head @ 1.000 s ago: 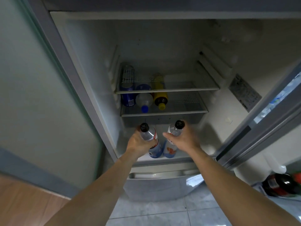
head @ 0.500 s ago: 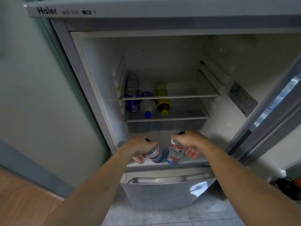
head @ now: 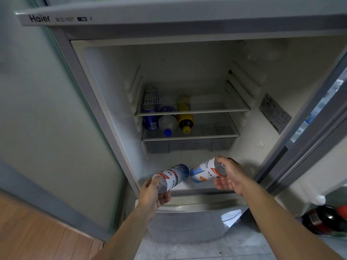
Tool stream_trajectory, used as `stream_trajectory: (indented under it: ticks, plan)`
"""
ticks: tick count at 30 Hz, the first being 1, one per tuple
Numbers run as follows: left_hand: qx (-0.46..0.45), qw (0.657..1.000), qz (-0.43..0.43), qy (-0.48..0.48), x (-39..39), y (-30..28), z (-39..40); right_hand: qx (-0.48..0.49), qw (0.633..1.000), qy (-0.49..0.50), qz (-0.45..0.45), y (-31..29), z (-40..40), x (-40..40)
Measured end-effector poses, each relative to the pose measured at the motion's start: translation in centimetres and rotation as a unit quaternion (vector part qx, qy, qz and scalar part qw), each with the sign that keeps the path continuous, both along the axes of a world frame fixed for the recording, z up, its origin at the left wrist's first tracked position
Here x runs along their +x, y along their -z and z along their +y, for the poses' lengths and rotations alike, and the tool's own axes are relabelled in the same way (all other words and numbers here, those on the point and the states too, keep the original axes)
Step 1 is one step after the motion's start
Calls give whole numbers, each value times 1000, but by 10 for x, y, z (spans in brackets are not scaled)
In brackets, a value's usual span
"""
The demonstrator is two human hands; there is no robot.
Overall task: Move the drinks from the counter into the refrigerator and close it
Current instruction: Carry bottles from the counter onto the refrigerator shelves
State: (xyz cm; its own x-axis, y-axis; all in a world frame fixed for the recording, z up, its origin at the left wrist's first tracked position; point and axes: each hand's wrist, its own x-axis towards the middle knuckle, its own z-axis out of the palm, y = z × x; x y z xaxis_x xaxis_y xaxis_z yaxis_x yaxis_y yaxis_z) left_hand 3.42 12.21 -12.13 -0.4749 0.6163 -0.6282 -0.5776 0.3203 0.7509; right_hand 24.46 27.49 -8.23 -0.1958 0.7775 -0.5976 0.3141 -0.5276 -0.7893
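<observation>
Grip: our left hand (head: 153,192) is curled round the cap end of the left water bottle (head: 173,176), and our right hand (head: 230,175) clasps the cap end of the right water bottle (head: 205,170).
Bottles: both lie tipped over, bases pointing into the refrigerator (head: 105,87), side by side and nearly touching at their blue ends.
Placement: both sit at the front of the refrigerator floor (head: 187,185), just below the lower wire shelf (head: 212,128); whether their full weight rests there we cannot tell.
Already stored: on that lower wire shelf, at its left end, lie a blue can (head: 149,119), a blue-capped bottle (head: 167,124) and a yellow-capped bottle (head: 185,121).
Door: the refrigerator door (head: 308,147) stands open to the right of the shelf.
Beyond: a dark cola bottle (head: 326,218) lies on the tiled floor (head: 244,246), right of the door.
Progress: we judge this pair to be nearly placed; letting go and closing the door are left, and the counter is out of view, so we cannot say whether more drinks wait.
</observation>
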Motion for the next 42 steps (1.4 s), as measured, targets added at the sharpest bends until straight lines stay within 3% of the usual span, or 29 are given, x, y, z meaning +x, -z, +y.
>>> stream_trajectory:
  ticks: [6, 12, 17, 21, 24, 28, 31, 34, 37, 40, 42]
  plan:
    - [81, 997, 4, 0, 18, -26, 11, 22, 984, 140, 105, 1, -11, 15]
    - [160, 986, 39, -13, 49, -50, 45, 128, 924, 258, 250, -3, -10, 14]
    - [199, 973, 118, -11, 76, -60, 93, 190, 912, 233, 278, -4, 9, 3]
    - [218, 955, 203, 11, 87, -55, 130, 206, 937, 165, 227, 0, 27, -11]
    - [162, 934, 315, 51, 85, -44, 153, 222, 955, 106, 167, 7, 43, -20]
    - [74, 882, 420, 202, 79, -31, 173, 238, 970, 16, 54, 10, 68, -28]
    - [38, 807, 502, 308, 70, -23, 176, 254, 962, -51, -86, 12, 80, -31]
    - [4, 745, 587, 318, 58, -22, 186, 289, 937, -93, -173, 16, 91, -32]
    - [-75, 617, 715, 321, 54, -23, 198, 306, 929, -99, -183, 15, 103, -37]
    - [-109, 591, 748, 283, 54, -28, 209, 327, 906, -118, -240, 9, 118, -43]
    - [-106, 576, 762, 276, 53, -31, 215, 347, 873, -146, -311, 6, 127, -45]
